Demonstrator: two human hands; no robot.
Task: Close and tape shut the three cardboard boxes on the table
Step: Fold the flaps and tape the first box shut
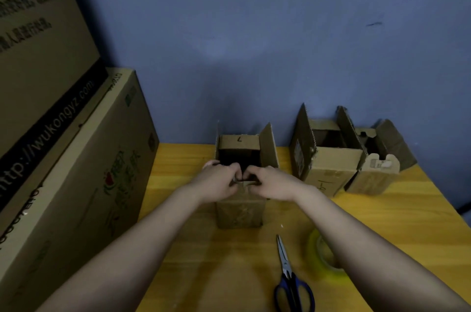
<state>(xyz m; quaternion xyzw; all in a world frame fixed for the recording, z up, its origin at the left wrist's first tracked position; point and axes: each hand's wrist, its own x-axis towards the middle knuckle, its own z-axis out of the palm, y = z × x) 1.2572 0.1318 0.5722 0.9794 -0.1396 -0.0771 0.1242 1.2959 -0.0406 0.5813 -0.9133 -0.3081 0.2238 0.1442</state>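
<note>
A small open cardboard box point(239, 212) stands in the middle of the wooden table point(193, 260). Its far flap bears a "7" and its right flap stands up. My left hand point(219, 179) and my right hand point(267, 183) both grip the box's near flap at the front rim, fingers curled over its edge. Two more open boxes stand at the back right: one point(328, 166) with flaps upright, and a further one point(377, 166) beside it. A roll of clear yellowish tape point(323, 258) lies at the front right, partly behind my right forearm. Blue-handled scissors point(290, 281) lie next to it.
Large cardboard cartons point(76, 171) lean along the table's left side, with another big carton point(38, 44) above them. A blue wall point(254, 31) runs right behind the boxes. The table's right edge falls off near the far right box.
</note>
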